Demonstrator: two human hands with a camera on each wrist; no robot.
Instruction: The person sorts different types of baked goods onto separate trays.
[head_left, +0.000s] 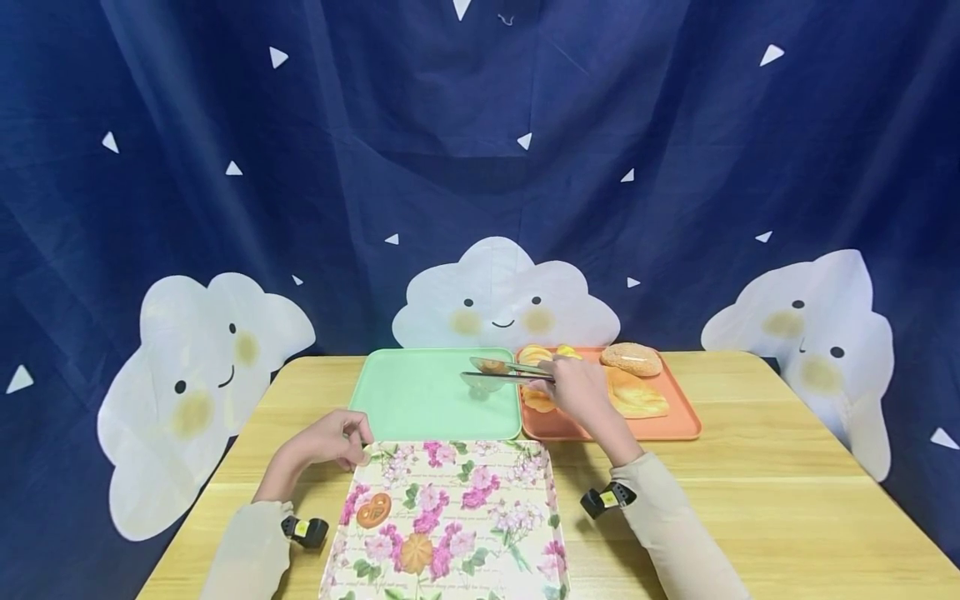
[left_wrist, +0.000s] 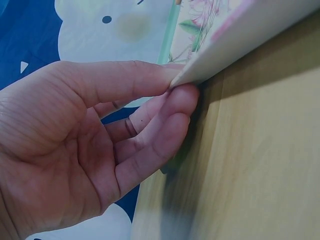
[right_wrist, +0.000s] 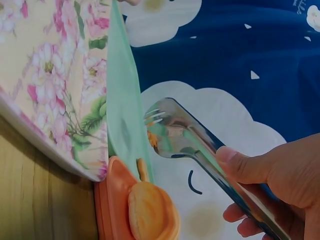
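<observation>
My left hand (head_left: 330, 439) pinches the far left corner of a floral tray (head_left: 457, 523) between thumb and fingers, as the left wrist view shows. My right hand (head_left: 579, 388) grips metal serving tongs (right_wrist: 200, 156), pointing left above the right side of a mint-green tray (head_left: 427, 396). A small brown piece (head_left: 492, 367) sits between the tong tips; its kind cannot be made out. On the floral tray lie a pretzel (head_left: 373, 510) and a round, scalloped cookie (head_left: 417, 553).
Right of the green tray, an orange tray (head_left: 686, 421) carries several breads, including a seeded bun (head_left: 632, 359) and a flat golden pastry (head_left: 636, 395). All the trays stand on a wooden table (head_left: 780, 492). Behind it hangs a dark blue cloud-print curtain (head_left: 450, 150).
</observation>
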